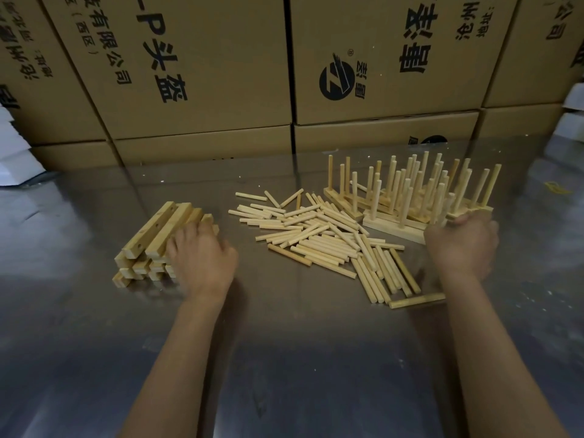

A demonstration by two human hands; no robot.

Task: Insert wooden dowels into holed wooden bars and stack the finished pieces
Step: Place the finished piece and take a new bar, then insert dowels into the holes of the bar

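Your left hand (202,257) is resting on the stack of holed bars (151,235), fingers curling over its near right side. Your right hand (461,245) is touching the front of the finished pieces (410,197); blur is hiding its grip, so I cannot tell. Loose dowels (328,238) are lying on the desk (284,358) between your hands.
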